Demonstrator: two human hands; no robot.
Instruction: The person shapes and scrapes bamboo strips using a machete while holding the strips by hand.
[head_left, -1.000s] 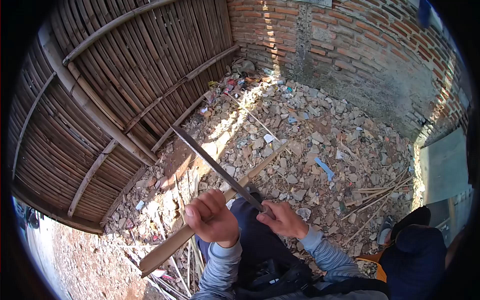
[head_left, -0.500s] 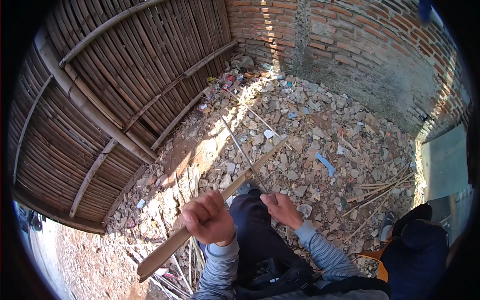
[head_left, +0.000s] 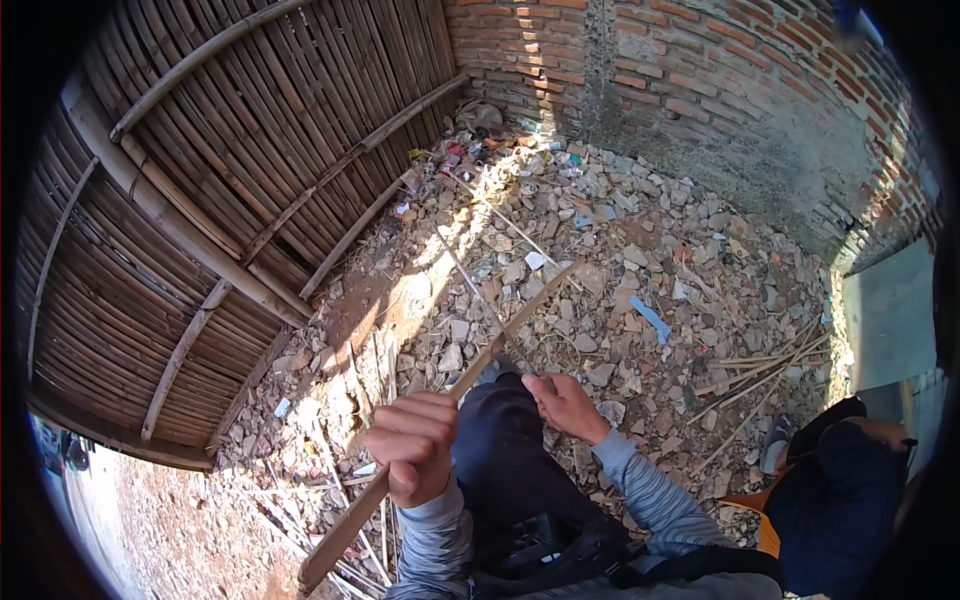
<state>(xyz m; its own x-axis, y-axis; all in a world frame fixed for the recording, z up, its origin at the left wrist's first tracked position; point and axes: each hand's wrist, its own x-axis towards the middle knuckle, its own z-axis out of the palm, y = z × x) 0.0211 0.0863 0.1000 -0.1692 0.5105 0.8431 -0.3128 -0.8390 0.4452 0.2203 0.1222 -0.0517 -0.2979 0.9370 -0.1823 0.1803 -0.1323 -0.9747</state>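
A long, flat bamboo slat point(head_left: 345, 530) slants across the view, its far end over the rubble. My left hand point(head_left: 415, 445) is wrapped round its lower part. My right hand point(head_left: 565, 405) is closed, thumb pressed on the fingers, a little to the right of the slat. A long, thin, narrow strip point(head_left: 465, 275) points up and left from the right hand and crosses the slat's middle. Whether it is a blade or a stick I cannot tell. My dark-trousered leg point(head_left: 500, 440) is beneath the slat.
Broken stones and litter point(head_left: 620, 300) cover the ground. Thin bamboo sticks point(head_left: 765, 370) lie at right. A bamboo wall point(head_left: 300, 120) stands left, a brick wall point(head_left: 700, 100) behind. Another person point(head_left: 840, 490) in dark clothes is at lower right, beside an orange mesh object point(head_left: 768, 535).
My left hand has turned and moved slightly down, and the slat's near end has dropped lower and to the right. My right hand stays almost in place, with the thin strip less visible near it.
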